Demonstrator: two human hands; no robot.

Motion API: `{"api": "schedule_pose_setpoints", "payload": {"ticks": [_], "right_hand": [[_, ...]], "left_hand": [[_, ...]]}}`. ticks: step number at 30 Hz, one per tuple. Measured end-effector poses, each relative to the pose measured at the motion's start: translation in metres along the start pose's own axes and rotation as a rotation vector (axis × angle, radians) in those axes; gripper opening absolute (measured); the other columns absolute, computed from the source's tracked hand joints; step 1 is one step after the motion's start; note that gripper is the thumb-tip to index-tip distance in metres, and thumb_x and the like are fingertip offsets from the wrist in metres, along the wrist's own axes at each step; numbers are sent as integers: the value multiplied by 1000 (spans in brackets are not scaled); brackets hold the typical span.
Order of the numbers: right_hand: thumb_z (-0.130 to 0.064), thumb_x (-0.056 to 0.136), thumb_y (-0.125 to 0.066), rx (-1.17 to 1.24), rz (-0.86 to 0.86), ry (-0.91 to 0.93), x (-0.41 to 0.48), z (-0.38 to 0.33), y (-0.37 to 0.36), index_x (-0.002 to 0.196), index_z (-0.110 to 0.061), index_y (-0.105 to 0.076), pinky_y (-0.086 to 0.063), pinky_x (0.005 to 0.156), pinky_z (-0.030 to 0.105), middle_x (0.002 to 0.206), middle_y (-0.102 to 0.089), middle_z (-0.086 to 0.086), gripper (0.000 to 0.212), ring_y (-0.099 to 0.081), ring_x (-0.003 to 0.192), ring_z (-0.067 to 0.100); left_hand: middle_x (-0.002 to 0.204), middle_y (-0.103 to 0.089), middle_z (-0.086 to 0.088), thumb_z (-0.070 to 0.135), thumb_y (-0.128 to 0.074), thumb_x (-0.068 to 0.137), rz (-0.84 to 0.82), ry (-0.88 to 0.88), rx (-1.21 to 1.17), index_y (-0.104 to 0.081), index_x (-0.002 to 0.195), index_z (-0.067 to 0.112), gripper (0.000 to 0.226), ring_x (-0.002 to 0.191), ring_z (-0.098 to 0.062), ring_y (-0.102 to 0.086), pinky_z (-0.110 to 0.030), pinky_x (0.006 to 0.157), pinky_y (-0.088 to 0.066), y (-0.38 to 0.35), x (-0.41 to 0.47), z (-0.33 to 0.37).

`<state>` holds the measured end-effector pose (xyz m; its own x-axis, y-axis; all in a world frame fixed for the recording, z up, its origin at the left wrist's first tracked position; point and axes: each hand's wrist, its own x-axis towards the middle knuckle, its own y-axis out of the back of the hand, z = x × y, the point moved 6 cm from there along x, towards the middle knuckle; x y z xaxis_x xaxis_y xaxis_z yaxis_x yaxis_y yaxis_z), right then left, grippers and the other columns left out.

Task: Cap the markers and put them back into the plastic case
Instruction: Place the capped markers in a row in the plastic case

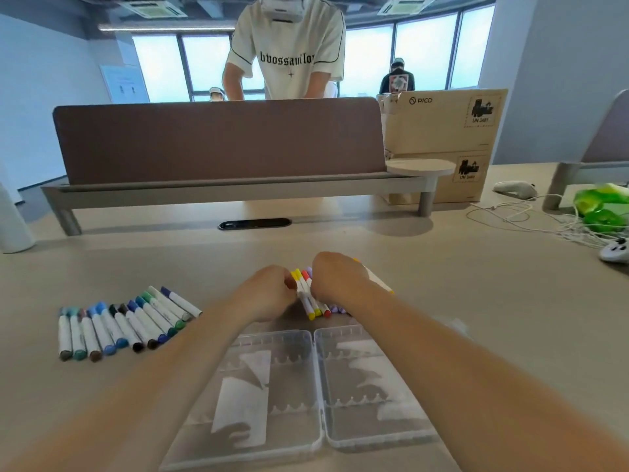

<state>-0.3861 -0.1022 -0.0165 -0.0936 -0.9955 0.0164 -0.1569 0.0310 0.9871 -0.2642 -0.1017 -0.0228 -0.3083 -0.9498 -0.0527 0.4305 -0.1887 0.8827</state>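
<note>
A clear plastic case (340,434) lies open flat on the desk just below my arms, both halves holding no markers. Beyond it sits a bunch of white markers with yellow, red and purple caps (311,301). My left hand (269,292) and my right hand (337,275) close in on this bunch from either side, fingers curled around the markers. A row of several capped blue, green and brown markers (119,325) lies on the desk to the left, apart from both hands. Which markers in the bunch are capped is partly hidden by my hands.
A brown desk divider (218,141) stands across the back, with a person behind it. A cardboard box (442,131) sits at back right. White cables (531,219), a controller (614,252) and a green object (602,206) lie at the right edge.
</note>
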Motion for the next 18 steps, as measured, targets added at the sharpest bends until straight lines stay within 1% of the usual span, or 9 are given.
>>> {"api": "schedule_pose_setpoints", "payload": {"ticks": [3,5,6,8,10,12,14,16,18], "right_hand": [[-11,89,-58,-30,15,0,5,-5,-2,85,-14,-60,-53,73,33,73,-56,1,5,-61,77,23],[-11,88,-59,-44,22,-13,7,-10,-1,85,-13,-64,-56,77,36,72,-57,2,5,-61,73,22],[-11,87,-60,-61,12,-14,7,-12,-1,83,-14,-63,-56,76,36,72,-58,3,6,-60,71,21],[-10,87,-59,-102,-6,-17,7,-16,0,77,-15,-58,-52,68,32,73,-58,2,12,-56,67,18],[-11,87,-58,-127,-24,-30,7,-17,-1,73,-16,-54,-45,60,31,74,-58,2,16,-52,65,18],[-12,88,-57,-124,-56,-46,8,-16,-2,73,-16,-55,-42,58,32,75,-60,2,16,-53,65,18],[-12,89,-55,-100,-85,-61,9,-15,-3,72,-14,-57,-44,57,31,72,-61,3,17,-56,63,20],[-13,90,-54,-61,-108,-83,9,-13,-2,71,-13,-58,-50,62,32,70,-62,4,19,-59,62,21],[-13,90,-57,-29,-124,-100,8,-10,-2,73,-12,-59,-55,76,35,75,-64,5,17,-61,69,22]], "left_hand": [[90,-71,-13,18,-55,94,-12,5,-77,-69,95,10,17,85,-28,-67,-43,84,-56,-4,5,-5],[84,-69,-11,18,-56,95,-2,-3,-142,-69,93,10,16,80,-26,-65,-41,83,-56,-5,7,-8],[80,-67,-9,18,-57,95,3,-7,-167,-69,90,11,15,76,-25,-63,-39,81,-55,-5,8,-9],[77,-66,-8,16,-58,95,9,-7,-198,-70,87,10,15,72,-22,-61,-36,77,-53,-6,9,-11],[81,-69,-11,15,-59,94,13,5,-215,-71,89,7,15,72,-22,-61,-36,78,-54,-6,9,-13],[86,-71,-15,13,-59,94,20,19,-229,-73,94,4,16,72,-22,-62,-35,77,-55,-6,9,-14],[84,-71,-15,12,-59,94,20,16,-233,-73,96,1,18,69,-22,-61,-34,75,-55,-6,8,-14],[78,-69,-12,12,-59,94,12,9,-226,-73,96,0,18,66,-21,-60,-35,75,-56,-6,8,-14],[75,-67,-11,11,-58,94,5,7,-212,-72,95,0,18,64,-19,-59,-36,75,-55,-7,6,-12]]}}
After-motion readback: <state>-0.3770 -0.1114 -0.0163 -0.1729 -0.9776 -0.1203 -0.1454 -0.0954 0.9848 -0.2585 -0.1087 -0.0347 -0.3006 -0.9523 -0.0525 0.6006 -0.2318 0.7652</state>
